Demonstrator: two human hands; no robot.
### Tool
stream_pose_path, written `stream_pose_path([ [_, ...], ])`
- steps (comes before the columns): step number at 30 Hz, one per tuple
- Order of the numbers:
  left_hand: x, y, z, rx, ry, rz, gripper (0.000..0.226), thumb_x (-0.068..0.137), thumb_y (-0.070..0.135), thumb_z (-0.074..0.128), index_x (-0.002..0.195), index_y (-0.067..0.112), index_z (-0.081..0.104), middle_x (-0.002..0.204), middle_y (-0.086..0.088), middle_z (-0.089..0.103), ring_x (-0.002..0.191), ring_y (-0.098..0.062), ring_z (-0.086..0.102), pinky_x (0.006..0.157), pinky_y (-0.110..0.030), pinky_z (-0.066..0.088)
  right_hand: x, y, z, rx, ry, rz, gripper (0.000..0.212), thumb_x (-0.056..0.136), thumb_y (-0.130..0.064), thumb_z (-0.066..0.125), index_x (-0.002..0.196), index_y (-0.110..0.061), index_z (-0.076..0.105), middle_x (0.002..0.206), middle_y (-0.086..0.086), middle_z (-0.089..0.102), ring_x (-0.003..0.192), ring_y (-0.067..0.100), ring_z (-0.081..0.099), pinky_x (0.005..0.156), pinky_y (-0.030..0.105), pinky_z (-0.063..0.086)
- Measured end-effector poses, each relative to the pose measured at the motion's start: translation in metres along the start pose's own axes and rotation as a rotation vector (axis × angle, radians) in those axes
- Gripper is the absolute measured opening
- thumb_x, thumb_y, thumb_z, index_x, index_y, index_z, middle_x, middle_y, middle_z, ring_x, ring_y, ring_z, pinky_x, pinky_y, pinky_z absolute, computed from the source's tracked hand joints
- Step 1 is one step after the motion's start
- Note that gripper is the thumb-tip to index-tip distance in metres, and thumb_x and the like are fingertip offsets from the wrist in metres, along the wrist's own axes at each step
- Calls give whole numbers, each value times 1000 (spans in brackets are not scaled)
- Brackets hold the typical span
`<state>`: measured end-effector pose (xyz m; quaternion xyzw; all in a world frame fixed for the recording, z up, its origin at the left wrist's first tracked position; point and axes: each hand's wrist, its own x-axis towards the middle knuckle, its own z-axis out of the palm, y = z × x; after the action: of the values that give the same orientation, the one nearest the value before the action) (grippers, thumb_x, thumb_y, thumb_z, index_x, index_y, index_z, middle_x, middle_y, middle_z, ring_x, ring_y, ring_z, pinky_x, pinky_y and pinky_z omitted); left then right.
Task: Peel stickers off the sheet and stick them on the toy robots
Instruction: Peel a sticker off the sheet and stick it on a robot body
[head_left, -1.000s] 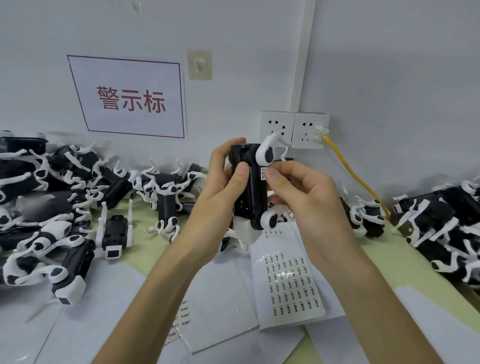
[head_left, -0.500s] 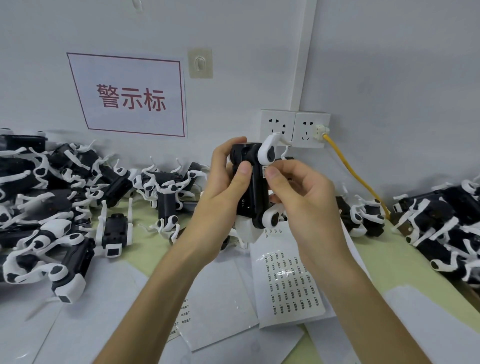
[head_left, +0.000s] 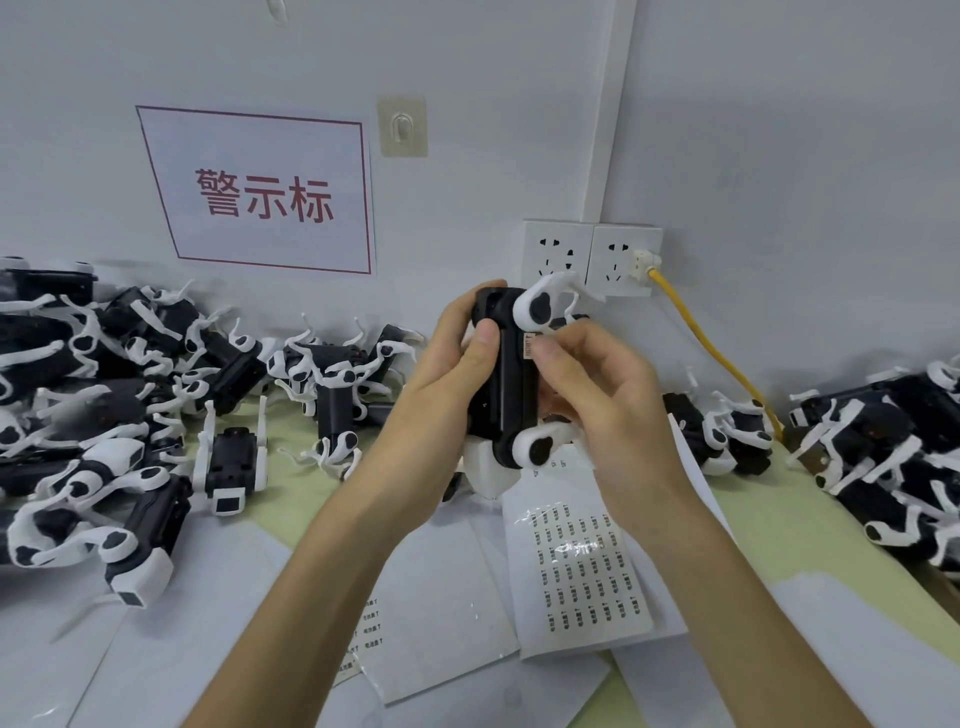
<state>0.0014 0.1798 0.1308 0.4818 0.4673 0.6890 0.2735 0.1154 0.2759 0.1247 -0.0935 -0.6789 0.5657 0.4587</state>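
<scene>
A black toy robot with white legs is held up in front of the wall sockets. My left hand grips its body from the left, thumb across the front. My right hand holds the robot's right side, its thumb pressing a small white sticker against the black edge. Below on the table lies the sticker sheet, printed with several rows of small labels. More peeled backing sheets lie under and beside it.
A heap of black-and-white toy robots fills the table's left side, and another pile sits at the right. A yellow cable runs from the wall socket down to the green tabletop. A warning sign hangs on the wall.
The robot and both hands have stayed almost in place. My right thumb has slid slightly along the sticker on the robot's edge.
</scene>
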Motion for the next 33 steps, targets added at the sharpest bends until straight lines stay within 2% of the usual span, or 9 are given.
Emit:
stream_pose_path([
  [4,-6,12,5,12,-50,-55,35,111,27,35,140,28,56,121,-3,72,109,-19,70,95,-36,56,1,1,-3,16,-99,-40,41,94,-27,64,82,7,44,68,11,44,58,15,44,55,22,42],
  [7,0,19,7,163,-173,-33,39,109,5,24,137,5,52,88,-8,64,72,-5,68,76,-21,52,1,3,-7,62,-173,-42,31,95,-21,59,72,-7,43,60,1,41,53,14,40,54,21,40],
  [9,-4,17,4,198,-263,49,38,107,-1,22,114,13,56,81,1,59,59,7,62,66,-12,47,2,4,-9,79,-200,-40,30,95,-21,59,68,-19,46,61,-2,41,53,13,39,55,21,40],
  [11,1,19,8,197,-220,-20,33,107,0,31,103,23,54,81,2,59,60,9,63,66,-8,45,2,4,-12,82,-211,-22,26,92,-28,61,70,-20,50,63,-1,41,55,13,41,57,24,39],
  [15,-8,11,11,71,-128,-120,30,104,22,53,135,20,53,88,-12,65,82,-20,67,79,-29,52,1,7,-13,58,-206,13,21,87,-36,59,70,-25,54,60,0,41,57,13,41,57,27,35],
  [21,-3,-1,3,78,-136,-148,39,101,34,56,138,24,52,88,-9,70,85,-25,71,84,-33,58,1,10,-10,13,-195,47,25,93,-22,50,69,-26,55,61,-1,41,58,14,40,57,27,39],
  [26,-4,-1,4,85,-164,-167,27,108,25,50,134,23,54,86,-10,71,81,-22,71,74,-25,54,-5,12,-14,-53,-157,42,21,93,-22,48,78,-7,50,60,2,43,56,14,43,58,29,41],
  [30,-3,-4,8,29,-129,-188,26,105,26,55,130,22,57,83,-10,71,77,-23,71,69,-24,55,-4,7,-15,-41,-181,37,24,93,-19,49,69,-21,52,59,0,45,56,15,44,57,28,43],
  [33,-1,-5,8,-5,-86,-191,26,101,26,62,126,17,60,78,-9,68,73,-27,68,68,-30,54,-4,6,-14,-37,-206,13,24,92,-15,51,69,-14,43,59,-3,49,57,14,47,56,26,45],
])
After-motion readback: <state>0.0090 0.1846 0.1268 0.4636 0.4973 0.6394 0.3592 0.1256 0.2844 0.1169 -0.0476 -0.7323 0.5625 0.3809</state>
